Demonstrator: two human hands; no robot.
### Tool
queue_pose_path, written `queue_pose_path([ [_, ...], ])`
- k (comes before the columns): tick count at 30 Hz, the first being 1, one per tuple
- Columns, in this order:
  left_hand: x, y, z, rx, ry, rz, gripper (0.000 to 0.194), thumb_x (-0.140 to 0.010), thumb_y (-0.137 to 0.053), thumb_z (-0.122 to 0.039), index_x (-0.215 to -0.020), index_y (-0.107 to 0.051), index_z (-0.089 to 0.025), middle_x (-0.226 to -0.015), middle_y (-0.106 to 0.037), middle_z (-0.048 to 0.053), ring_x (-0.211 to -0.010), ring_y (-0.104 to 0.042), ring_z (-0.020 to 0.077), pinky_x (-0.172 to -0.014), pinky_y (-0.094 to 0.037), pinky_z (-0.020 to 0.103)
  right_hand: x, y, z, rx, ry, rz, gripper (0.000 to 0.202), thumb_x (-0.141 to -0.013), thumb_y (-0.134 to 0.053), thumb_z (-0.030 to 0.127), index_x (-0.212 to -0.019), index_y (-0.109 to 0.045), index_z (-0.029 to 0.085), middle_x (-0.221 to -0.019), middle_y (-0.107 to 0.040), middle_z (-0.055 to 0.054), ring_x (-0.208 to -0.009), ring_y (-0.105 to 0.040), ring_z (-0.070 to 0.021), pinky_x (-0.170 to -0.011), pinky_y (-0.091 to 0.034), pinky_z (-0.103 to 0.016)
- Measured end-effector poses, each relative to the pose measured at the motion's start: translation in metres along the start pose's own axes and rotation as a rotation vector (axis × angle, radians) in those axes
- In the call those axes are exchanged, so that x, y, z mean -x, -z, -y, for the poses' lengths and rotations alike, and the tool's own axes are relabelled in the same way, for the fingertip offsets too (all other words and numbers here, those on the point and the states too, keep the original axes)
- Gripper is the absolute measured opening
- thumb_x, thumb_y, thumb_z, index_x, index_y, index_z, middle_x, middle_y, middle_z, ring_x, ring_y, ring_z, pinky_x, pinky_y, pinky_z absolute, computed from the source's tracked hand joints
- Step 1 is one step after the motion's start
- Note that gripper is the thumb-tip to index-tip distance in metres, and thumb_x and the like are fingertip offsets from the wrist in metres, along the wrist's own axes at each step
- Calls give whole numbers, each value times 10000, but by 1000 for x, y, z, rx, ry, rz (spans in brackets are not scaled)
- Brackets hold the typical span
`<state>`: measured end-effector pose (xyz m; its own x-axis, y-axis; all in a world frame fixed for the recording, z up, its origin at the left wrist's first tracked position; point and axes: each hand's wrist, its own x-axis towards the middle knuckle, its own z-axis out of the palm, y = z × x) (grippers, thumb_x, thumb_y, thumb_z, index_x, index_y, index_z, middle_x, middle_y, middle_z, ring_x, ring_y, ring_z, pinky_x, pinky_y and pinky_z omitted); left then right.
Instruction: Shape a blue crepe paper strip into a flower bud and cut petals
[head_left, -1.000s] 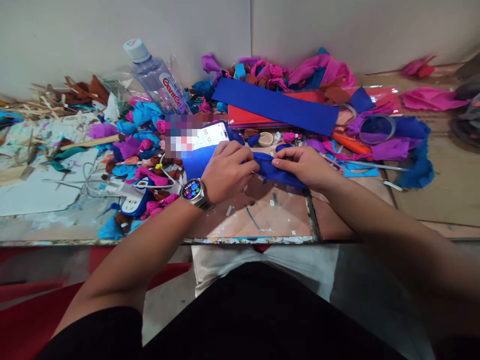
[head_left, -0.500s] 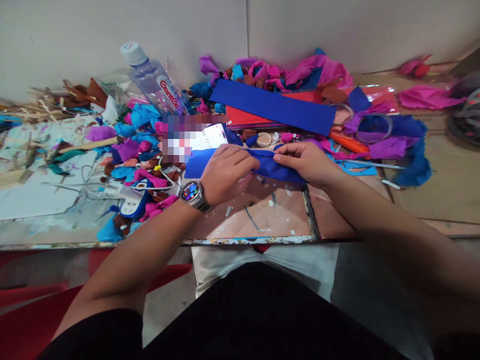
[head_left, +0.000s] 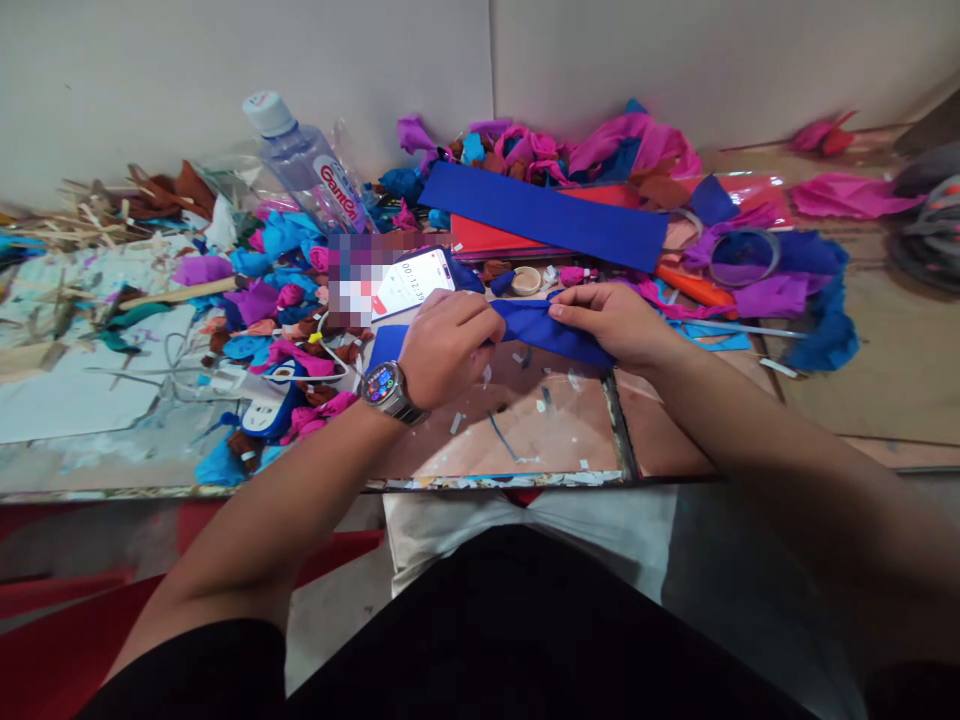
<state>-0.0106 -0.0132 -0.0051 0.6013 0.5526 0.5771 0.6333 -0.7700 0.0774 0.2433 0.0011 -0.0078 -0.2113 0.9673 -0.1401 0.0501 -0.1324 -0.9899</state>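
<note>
A dark blue strip of crepe paper [head_left: 555, 332] stretches between my two hands above the front of the table. My left hand [head_left: 452, 335], with a watch [head_left: 385, 385] on its wrist, is closed on the strip's middle, where the paper is gathered. One end of the strip sticks out past the left hand. My right hand [head_left: 611, 322] pinches the upper edge of the strip between thumb and fingers. Just behind the hands lie a lit phone [head_left: 420, 280] and a roll of tape [head_left: 526, 281].
A longer blue paper strip [head_left: 544, 215] lies on a red sheet [head_left: 487, 235] at the back. A plastic bottle [head_left: 307, 165] leans at the back left among crumpled coloured paper. An orange cutter [head_left: 694, 290] and a clear tape ring [head_left: 742, 258] lie at right.
The part of the strip between my hands has become narrower and more gathered near my left hand. The left end has dropped lower. Both hands stay in nearly the same place.
</note>
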Motion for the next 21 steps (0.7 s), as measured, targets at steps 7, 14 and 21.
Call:
queue_pose_path([
  [7, -2, 2, -4, 67, 3, 17, 110, -942, -582, -175, -930, -676, -231, -880, -719, 32, -872, -638, 219, -867, -462, 408, -2, 3, -8, 56, 39, 38, 387, -666, -927, 536, -831, -777, 219, -782, -716, -6, -639, -562, -138, -588, -425, -286],
  [14, 0, 0, 1, 91, -19, -66, 143, -896, -589, -106, -847, -662, -219, -888, -719, 29, -872, -627, 205, -839, -465, 383, -1, 1, -5, 32, 45, 43, 397, -625, -950, 509, -795, -775, 196, -756, -697, 7, -647, -539, -123, -610, -411, -275],
  [21, -2, -1, 0, 176, -188, 23, 135, -957, -618, -249, -862, -714, -251, -950, -718, 50, -929, -615, 212, -892, -463, 414, -3, 4, -12, 138, 115, 75, 313, -762, -858, 490, -858, -799, 197, -794, -720, -1, -652, -562, -133, -615, -408, -277],
])
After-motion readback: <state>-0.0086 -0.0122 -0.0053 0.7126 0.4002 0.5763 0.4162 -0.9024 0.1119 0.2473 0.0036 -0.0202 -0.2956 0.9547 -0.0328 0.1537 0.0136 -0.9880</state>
